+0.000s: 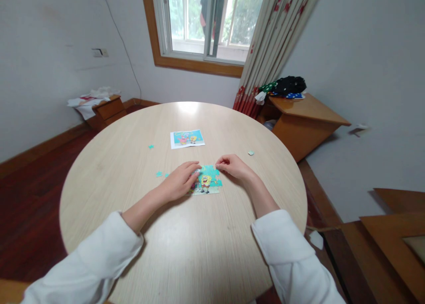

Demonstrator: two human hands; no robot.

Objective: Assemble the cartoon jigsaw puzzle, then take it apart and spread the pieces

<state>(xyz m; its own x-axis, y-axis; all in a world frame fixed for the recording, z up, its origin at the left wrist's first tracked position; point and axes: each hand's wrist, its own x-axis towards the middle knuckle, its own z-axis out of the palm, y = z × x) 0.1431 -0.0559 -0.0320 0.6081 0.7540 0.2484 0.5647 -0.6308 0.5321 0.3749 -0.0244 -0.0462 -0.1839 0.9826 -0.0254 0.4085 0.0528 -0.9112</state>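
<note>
A partly assembled jigsaw puzzle (210, 182) lies on the round table, turquoise with a yellow cartoon figure and an uneven right edge. My left hand (181, 180) rests flat over its left part, fingers stretched out, and hides that side. At the upper right corner of the puzzle, my right hand (230, 166) has thumb and forefinger pinched together on a puzzle piece, mostly covered by the fingertips. Loose turquoise pieces (159, 174) lie left of my left hand, with another piece (151, 147) farther back. One pale green piece (251, 153) sits to the right, beyond my right hand.
Behind the puzzle lies a printed reference picture (187, 139) with the cartoon figures. The pale wooden table (186, 251) has a rounded edge. A wooden cabinet (308, 113) with dark cloth stands at the back right, and a small wooden stand (111, 110) at the back left.
</note>
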